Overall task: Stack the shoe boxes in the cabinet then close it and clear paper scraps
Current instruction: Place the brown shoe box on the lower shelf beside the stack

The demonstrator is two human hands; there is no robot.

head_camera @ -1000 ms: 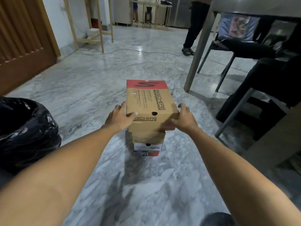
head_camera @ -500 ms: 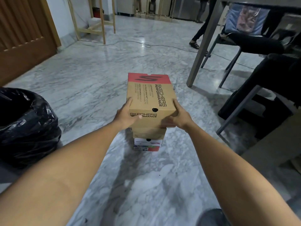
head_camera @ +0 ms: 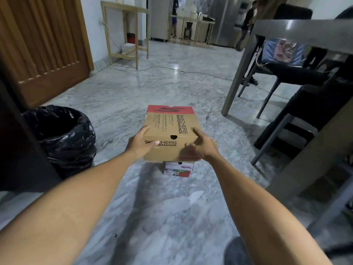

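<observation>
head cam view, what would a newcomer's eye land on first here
The brown Skechers shoe box in mid-frame, gripped at its near corners by the left hand and right hand. Just beneath it a smaller white and red box sits on the marble floor. To the left stands a bin lined with a black bag.

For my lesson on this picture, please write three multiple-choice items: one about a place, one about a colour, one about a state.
1. Where is the black bin bag relative to the brown shoe box?
A. to its left
B. to its right
C. on top of it

2. What colour is the band at the box's far end?
A. blue
B. red
C. green

3. How is the box held?
A. by no hand
B. by one hand
C. by both hands

Answers: 1 A, the bag stands at the left of the frame. 2 B, the far end is red. 3 C, the left hand and the right hand grip its sides.
</observation>
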